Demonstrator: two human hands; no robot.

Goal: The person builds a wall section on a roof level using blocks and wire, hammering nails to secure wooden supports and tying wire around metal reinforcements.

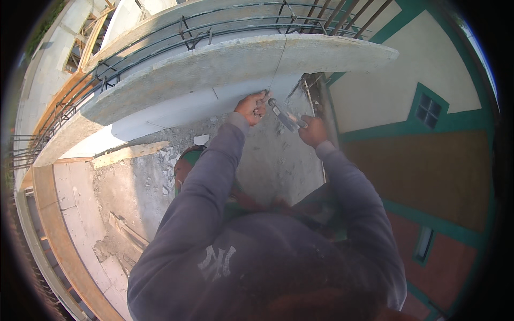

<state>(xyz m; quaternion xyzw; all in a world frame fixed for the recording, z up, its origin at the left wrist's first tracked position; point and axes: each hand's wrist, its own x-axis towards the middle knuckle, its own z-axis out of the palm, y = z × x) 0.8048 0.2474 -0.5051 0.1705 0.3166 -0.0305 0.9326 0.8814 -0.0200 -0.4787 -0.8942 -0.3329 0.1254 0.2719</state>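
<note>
Just above the middle of the frame, the left hand (251, 107) is closed in a fist around a small object pressed against the grey block wall (182, 109), right at the vertical joint under the concrete slab (225, 64); what the fist holds is too hidden to name, though a short metal tip shows at its right edge. The right hand (313, 131) sits a little lower and to the right, clamped on the handle of a hammer (284, 115), whose metal head points up and left toward the left hand, so the tool spans the short gap between the two hands. The hands stand near each other but do not touch. Both arms come up from the lower edge in grey-blue sweatshirt sleeves (214, 176). The concrete slab curves across the upper part of the frame, with rusty steel reinforcement bars (235, 24) running along above it. Below the hands lies a rough concrete floor (278, 160) strewn with pale rubble (171, 155). A wooden plank (131, 154) lies at the left of centre, at the foot of the wall. At the right of the frame a neighbouring building shows a cream and brown wall (375, 91) with green trim and a small green-framed window (428, 109).
</note>
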